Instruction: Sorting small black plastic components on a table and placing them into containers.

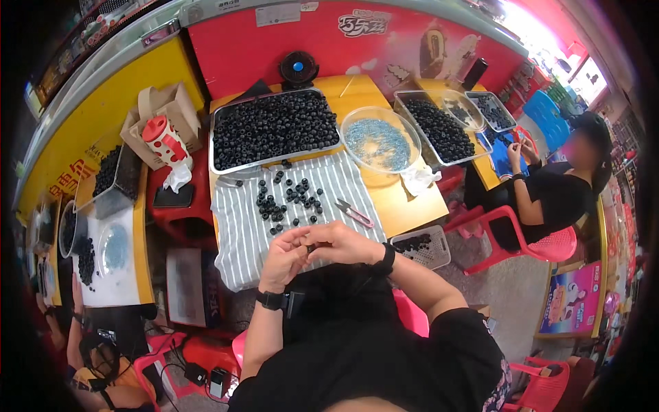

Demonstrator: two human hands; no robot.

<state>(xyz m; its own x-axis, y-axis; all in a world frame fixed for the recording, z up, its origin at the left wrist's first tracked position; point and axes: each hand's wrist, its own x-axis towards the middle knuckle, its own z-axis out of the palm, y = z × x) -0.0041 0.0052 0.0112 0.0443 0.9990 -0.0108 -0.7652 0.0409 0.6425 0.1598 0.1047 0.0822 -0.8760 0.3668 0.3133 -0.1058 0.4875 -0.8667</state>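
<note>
Close together over the near edge of a grey-and-white striped cloth [237,223], both my hands have their fingers pinched. My left hand [283,259] meets my right hand [340,243] at the fingertips. Something small and dark shows between them, too hidden to name. Just beyond lie several loose black round pieces [302,192], some with a hole visible. A pair of thread snips [355,213] with pink handles rests on the cloth to the right of these pieces.
A big clear tray of black pieces [274,127] stands at the back, beside a round tub [349,152] of bluish slivers. A white basket [443,255] sits low at the right. Co-workers sit on the right [542,199] and lower left [103,371].
</note>
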